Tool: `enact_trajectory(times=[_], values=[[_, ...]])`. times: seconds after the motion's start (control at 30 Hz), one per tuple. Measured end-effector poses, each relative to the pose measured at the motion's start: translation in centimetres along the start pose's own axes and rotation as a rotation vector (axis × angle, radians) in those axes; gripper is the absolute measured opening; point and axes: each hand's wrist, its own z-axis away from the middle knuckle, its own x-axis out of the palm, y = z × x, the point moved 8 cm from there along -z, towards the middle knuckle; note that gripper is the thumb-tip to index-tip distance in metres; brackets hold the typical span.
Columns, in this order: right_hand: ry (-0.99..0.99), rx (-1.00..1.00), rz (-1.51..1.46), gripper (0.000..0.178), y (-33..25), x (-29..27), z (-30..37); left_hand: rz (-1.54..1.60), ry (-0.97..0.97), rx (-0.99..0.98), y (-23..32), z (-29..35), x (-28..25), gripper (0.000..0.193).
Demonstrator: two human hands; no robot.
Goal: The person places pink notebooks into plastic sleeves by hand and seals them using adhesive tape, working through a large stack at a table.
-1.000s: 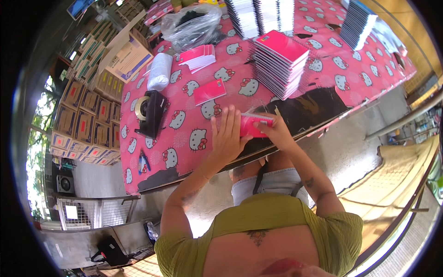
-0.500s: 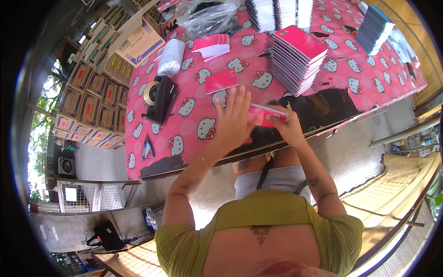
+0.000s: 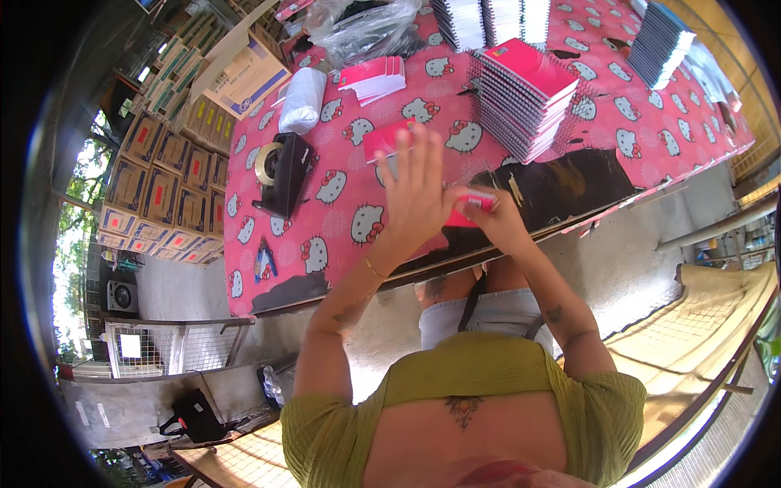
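Note:
My right hand (image 3: 500, 221) pinches a small pink notebook (image 3: 470, 208) by its right end, thumb on top, at the near edge of the table. My left hand (image 3: 413, 195) is flat with fingers stretched out, its thumb side close to that notebook; whether it touches is hard to see. Just beyond the left fingertips, and partly covered by them, lies another pink booklet (image 3: 380, 140). Several pink booklets (image 3: 373, 75) lie fanned out farther back. To the right rises a tall stack of pink spiral notebooks (image 3: 529, 102).
A black tape dispenser (image 3: 285, 175), a white wrapped roll (image 3: 303, 102) and a blue tool (image 3: 264, 262) lie on the left of the pink-patterned table (image 3: 333, 220). White spiral-bound stacks (image 3: 492, 24) and dark ones (image 3: 661, 49) stand behind. Cartons (image 3: 167, 179) are piled at the far left.
My left hand has lifted slightly and moved a little farther over the table booklet, covering more of it. The notebook in my right hand has tilted and shows less of its surface.

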Motion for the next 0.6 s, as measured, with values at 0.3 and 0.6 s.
enact_trajectory(times=[0.3,0.6], values=[[0.075,-0.037,-0.129,0.025,1.5,-0.4,0.1,0.220,-0.010,0.023,1.8,1.0,2.1,0.090],[0.082,-0.078,-0.123,0.027,3.4,-1.0,-0.9,0.251,-0.067,0.020,3.4,3.1,4.0,0.084]])
